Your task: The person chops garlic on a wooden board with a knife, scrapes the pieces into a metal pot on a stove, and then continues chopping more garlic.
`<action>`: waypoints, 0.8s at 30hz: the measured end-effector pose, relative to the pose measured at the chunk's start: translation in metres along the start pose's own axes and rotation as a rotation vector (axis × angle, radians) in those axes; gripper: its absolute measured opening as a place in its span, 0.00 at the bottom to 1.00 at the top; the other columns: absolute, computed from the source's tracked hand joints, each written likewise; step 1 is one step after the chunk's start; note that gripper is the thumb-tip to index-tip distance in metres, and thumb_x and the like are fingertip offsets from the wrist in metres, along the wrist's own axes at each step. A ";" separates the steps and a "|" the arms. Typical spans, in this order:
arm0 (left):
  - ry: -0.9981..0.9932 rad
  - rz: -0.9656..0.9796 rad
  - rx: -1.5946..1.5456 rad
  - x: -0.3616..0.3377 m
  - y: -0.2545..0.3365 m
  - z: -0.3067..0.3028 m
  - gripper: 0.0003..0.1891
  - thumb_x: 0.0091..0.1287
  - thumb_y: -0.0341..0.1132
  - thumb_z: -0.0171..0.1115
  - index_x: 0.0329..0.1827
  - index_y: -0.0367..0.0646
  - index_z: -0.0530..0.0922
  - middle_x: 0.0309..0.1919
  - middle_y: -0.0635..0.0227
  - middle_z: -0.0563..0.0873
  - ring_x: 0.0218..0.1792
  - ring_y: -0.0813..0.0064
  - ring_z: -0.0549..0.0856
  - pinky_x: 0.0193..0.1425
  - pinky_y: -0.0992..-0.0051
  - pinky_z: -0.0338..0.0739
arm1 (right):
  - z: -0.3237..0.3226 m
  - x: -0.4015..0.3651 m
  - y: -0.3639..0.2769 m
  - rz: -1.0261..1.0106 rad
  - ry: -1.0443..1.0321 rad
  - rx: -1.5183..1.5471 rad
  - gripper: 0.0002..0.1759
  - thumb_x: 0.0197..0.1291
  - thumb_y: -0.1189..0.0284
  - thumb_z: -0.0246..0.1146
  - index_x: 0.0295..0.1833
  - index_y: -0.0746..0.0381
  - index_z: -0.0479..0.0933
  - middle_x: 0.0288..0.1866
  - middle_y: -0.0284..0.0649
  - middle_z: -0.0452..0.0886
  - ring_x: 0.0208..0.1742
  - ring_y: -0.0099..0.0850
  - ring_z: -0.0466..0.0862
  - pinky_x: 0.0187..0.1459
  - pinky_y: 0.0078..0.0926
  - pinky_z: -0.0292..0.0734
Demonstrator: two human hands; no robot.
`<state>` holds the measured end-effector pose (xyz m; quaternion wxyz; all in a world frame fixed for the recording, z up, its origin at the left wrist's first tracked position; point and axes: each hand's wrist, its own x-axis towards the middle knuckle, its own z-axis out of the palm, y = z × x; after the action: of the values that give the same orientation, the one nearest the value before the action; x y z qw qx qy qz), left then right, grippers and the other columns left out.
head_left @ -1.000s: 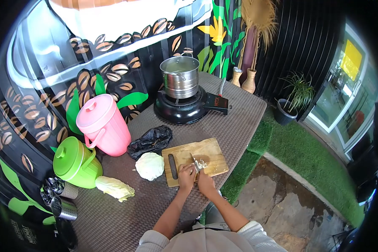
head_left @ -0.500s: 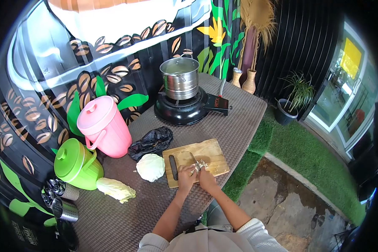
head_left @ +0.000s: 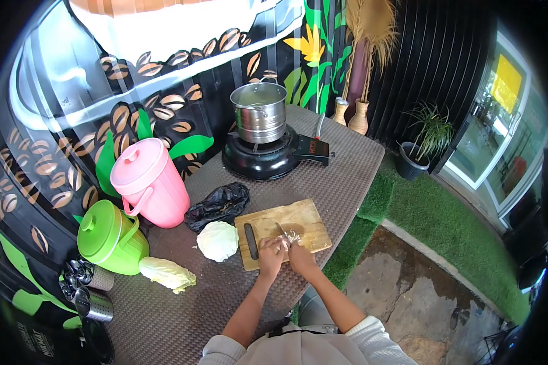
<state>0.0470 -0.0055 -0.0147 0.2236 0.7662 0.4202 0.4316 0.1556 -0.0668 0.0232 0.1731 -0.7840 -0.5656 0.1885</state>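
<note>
My right hand (head_left: 301, 258) is wrapped round the handle of a knife (head_left: 281, 229), whose blade points away over the wooden cutting board (head_left: 256, 219). Close beside it, the fingers of my left hand (head_left: 271, 254) are bent and pressed together at the blade; whatever they pinch is too small to make out. Pale chopped bits (head_left: 294, 235) lie on the board just past my fingertips. To the left of the board sits a round pale cabbage (head_left: 217, 241). Farther left lies a long napa cabbage (head_left: 167, 274).
A steel pot (head_left: 259, 115) stands on a black portable stove (head_left: 259, 159) at the back. A crumpled black plastic bag (head_left: 218, 207) lies behind the round cabbage. Pink (head_left: 152, 185) and green (head_left: 111, 240) lidded jugs and a metal utensil holder (head_left: 94, 304) line the table's left side.
Both hands stay at the same place on the board, with only slight finger and knife movement. The whole view has shifted a little. Nothing else has visibly moved.
</note>
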 end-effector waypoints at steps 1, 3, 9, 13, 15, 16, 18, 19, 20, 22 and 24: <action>-0.006 0.012 0.002 -0.001 0.002 -0.001 0.08 0.57 0.28 0.65 0.38 0.37 0.86 0.39 0.61 0.87 0.45 0.62 0.80 0.52 0.68 0.75 | 0.003 -0.007 0.004 0.002 -0.010 0.010 0.15 0.67 0.66 0.51 0.48 0.69 0.65 0.34 0.59 0.81 0.37 0.57 0.83 0.37 0.52 0.80; 0.010 0.003 -0.011 -0.002 0.003 0.000 0.08 0.56 0.27 0.65 0.38 0.36 0.86 0.39 0.60 0.87 0.45 0.62 0.80 0.52 0.68 0.76 | 0.019 -0.025 0.001 0.074 0.018 0.034 0.15 0.67 0.65 0.51 0.48 0.68 0.66 0.34 0.60 0.81 0.38 0.58 0.83 0.37 0.53 0.79; 0.037 0.017 -0.020 -0.003 0.007 0.000 0.08 0.55 0.27 0.66 0.38 0.36 0.86 0.38 0.59 0.87 0.45 0.62 0.80 0.50 0.68 0.77 | 0.012 -0.010 -0.002 0.112 0.026 0.109 0.14 0.67 0.65 0.49 0.46 0.67 0.68 0.37 0.62 0.81 0.41 0.57 0.83 0.43 0.53 0.78; 0.038 -0.074 -0.049 -0.002 0.004 0.001 0.08 0.56 0.27 0.66 0.38 0.36 0.86 0.39 0.59 0.87 0.45 0.62 0.81 0.51 0.68 0.77 | 0.009 0.002 0.018 -0.049 -0.002 0.221 0.16 0.68 0.64 0.49 0.47 0.69 0.66 0.31 0.64 0.79 0.36 0.61 0.81 0.39 0.56 0.75; 0.049 -0.087 -0.063 -0.002 0.006 0.001 0.08 0.56 0.27 0.65 0.38 0.36 0.86 0.39 0.59 0.87 0.45 0.62 0.81 0.51 0.69 0.76 | 0.016 -0.012 0.014 -0.014 -0.024 0.194 0.16 0.68 0.64 0.49 0.47 0.68 0.66 0.33 0.64 0.80 0.37 0.61 0.81 0.41 0.56 0.75; 0.055 -0.097 -0.079 -0.001 0.006 0.002 0.08 0.56 0.27 0.65 0.38 0.36 0.86 0.40 0.59 0.88 0.45 0.62 0.81 0.51 0.69 0.76 | 0.022 -0.021 0.006 0.053 0.047 0.146 0.16 0.68 0.63 0.48 0.48 0.68 0.66 0.33 0.64 0.80 0.38 0.61 0.81 0.41 0.56 0.75; 0.062 -0.064 -0.069 0.001 0.005 0.001 0.08 0.56 0.27 0.65 0.38 0.36 0.86 0.40 0.59 0.88 0.45 0.62 0.81 0.52 0.69 0.76 | 0.032 -0.025 -0.001 0.140 0.097 0.042 0.16 0.69 0.63 0.48 0.51 0.65 0.65 0.36 0.62 0.81 0.40 0.61 0.81 0.43 0.56 0.75; 0.067 -0.033 -0.058 0.000 0.006 0.001 0.08 0.57 0.28 0.65 0.38 0.36 0.86 0.40 0.59 0.88 0.45 0.62 0.81 0.52 0.69 0.76 | 0.034 -0.018 0.000 0.140 0.096 0.039 0.16 0.69 0.63 0.48 0.51 0.65 0.65 0.36 0.62 0.81 0.40 0.61 0.81 0.43 0.56 0.75; 0.067 -0.037 -0.058 -0.001 0.006 0.002 0.08 0.57 0.28 0.65 0.38 0.36 0.86 0.40 0.59 0.88 0.45 0.62 0.81 0.52 0.69 0.76 | 0.034 -0.008 0.002 0.141 0.048 0.072 0.16 0.69 0.63 0.48 0.50 0.65 0.65 0.37 0.61 0.81 0.41 0.60 0.81 0.43 0.57 0.75; 0.044 -0.047 -0.024 -0.001 0.008 -0.001 0.08 0.57 0.28 0.65 0.38 0.37 0.86 0.39 0.59 0.88 0.46 0.63 0.81 0.52 0.69 0.76 | 0.017 0.000 -0.006 0.126 -0.007 0.107 0.16 0.69 0.63 0.47 0.49 0.67 0.67 0.38 0.62 0.81 0.43 0.59 0.81 0.45 0.56 0.75; 0.042 -0.067 -0.045 -0.002 0.008 0.000 0.08 0.57 0.28 0.65 0.38 0.37 0.86 0.39 0.59 0.88 0.46 0.63 0.81 0.52 0.69 0.76 | 0.003 0.004 -0.008 0.104 -0.025 0.123 0.17 0.69 0.63 0.48 0.48 0.68 0.68 0.38 0.63 0.81 0.43 0.59 0.81 0.45 0.55 0.75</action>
<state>0.0496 -0.0109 -0.0099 0.2462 0.7375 0.4403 0.4491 0.1489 -0.0602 0.0234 0.2037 -0.7978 -0.5135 0.2414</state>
